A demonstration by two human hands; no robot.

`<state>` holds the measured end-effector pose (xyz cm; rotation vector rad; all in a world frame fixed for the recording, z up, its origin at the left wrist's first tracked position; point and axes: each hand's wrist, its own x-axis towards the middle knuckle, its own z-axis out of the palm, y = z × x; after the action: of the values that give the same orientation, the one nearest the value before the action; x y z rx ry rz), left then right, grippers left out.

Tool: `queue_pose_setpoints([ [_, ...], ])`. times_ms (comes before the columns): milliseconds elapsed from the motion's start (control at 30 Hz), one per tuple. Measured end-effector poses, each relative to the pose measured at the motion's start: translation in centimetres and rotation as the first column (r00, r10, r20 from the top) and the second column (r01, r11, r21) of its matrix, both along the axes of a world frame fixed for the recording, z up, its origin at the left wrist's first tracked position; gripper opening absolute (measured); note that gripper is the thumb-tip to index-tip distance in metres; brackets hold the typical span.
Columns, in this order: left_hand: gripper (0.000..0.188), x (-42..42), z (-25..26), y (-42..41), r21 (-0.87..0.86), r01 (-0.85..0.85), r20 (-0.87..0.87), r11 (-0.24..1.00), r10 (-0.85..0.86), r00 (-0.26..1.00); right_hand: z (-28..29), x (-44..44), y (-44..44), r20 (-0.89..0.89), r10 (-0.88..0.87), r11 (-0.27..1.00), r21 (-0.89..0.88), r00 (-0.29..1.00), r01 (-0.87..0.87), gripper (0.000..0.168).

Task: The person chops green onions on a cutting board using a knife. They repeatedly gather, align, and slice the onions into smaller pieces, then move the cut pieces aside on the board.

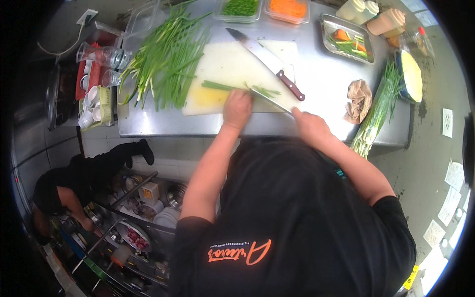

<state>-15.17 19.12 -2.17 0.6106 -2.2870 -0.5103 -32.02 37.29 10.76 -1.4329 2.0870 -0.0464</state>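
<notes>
My left hand [237, 107] is curled over a few green onion stalks [216, 85], pressing them on the white cutting board [215, 59] near its front edge. In my right hand [313, 126] is a knife [272, 101], its blade slanting up and left to the stalks beside my left fingers. Short cut green pieces [269, 91] lie just beyond that blade. A larger chef's knife [267, 57] with a brown riveted handle rests across the board, its tip past the far edge. Left of the board spreads a big pile of green onions [167, 63], partly over the board.
Plastic tubs of chopped greens [241, 9] and shredded orange vegetable [288, 9] stand at the back. Rightward are a metal tray of scraps [347, 39], crumpled brown paper [359, 101], wrapped green onions [377, 107] and squeeze bottles [386, 21]. Another person [66, 185] bends at the shelving, lower left.
</notes>
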Motion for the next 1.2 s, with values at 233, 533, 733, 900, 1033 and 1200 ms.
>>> queue_pose_setpoints([
  [233, 0.01, 0.7, -0.3, -0.3, -0.009, -0.023, 0.054, 1.0, 0.023, 0.998, 1.4, 0.9, -4.2, 0.009, 0.075, 0.985, -0.155, 0.997, -0.073, 0.021],
  [533, 0.011, 0.8, -0.6, -0.6, 0.002, -0.001, 0.042, 1.0, 0.001, 0.999, 2.0, 1.7, -0.8, -0.013, 0.03, 0.999, -0.028, 0.999, -0.031, 0.02],
  [733, 0.012, 0.8, -0.5, -0.8, 0.021, 0.016, 0.006, 1.0, -0.016, 1.0, 2.3, 1.3, -4.9, 0.002, 0.083, 0.992, -0.094, 0.997, -0.082, 0.021],
  [900, 0.011, 0.7, 0.2, -0.8, 0.02, -0.003, 0.037, 1.0, 0.003, 0.999, -0.8, 2.1, -7.2, 0.05, 0.106, 0.964, -0.251, 0.993, -0.09, 0.022],
  [1033, 0.011, 0.9, -0.4, -1.0, 0.014, 0.019, 0.036, 1.0, -0.02, 0.999, 0.5, 2.4, -2.4, 0.091, -0.052, 0.998, -0.019, 0.994, 0.054, 0.019],
  [1200, 0.011, 1.2, -0.3, -1.1, 0.047, 0.04, 0.07, 0.998, -0.044, 0.997, -1.1, -0.1, 0.9, 0.102, -0.084, 0.995, -0.043, 0.991, 0.089, 0.018],
])
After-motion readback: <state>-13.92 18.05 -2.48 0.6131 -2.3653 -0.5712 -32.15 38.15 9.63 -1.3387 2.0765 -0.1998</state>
